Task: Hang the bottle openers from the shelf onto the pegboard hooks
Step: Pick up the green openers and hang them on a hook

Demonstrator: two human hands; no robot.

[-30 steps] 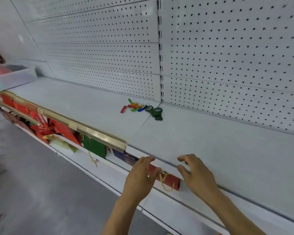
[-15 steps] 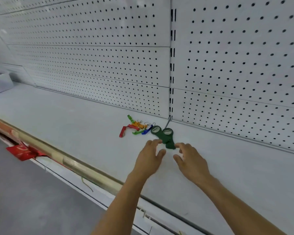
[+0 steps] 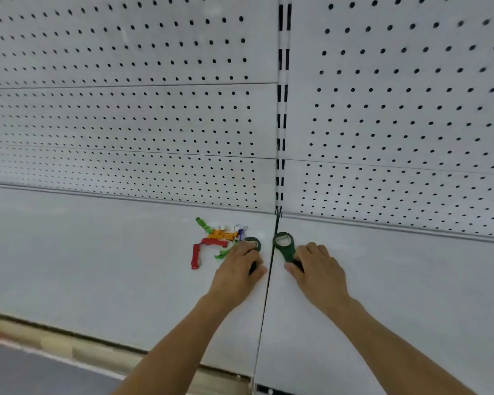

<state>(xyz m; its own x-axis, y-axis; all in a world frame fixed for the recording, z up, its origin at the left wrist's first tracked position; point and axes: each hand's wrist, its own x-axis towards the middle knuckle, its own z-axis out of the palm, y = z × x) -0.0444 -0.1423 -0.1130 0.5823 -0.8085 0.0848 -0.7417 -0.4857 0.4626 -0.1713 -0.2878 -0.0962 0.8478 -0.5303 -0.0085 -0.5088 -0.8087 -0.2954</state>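
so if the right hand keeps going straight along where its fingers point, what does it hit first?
The right hand already grips a green bottle opener. Its fingers point up and slightly left, toward the back of the shelf. Beyond the opener's ring the shelf looks bare, so probably the pegboard base, though depth is unclear.

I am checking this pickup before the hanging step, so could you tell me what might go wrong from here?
1. The left hand covers most of its green opener, next to the small coloured openers; lifting may drag or scatter them.
2. The right hand holds only the handle of the other green opener, so it may slip.
3. No hooks show on the pegboard, so hanging may stall.
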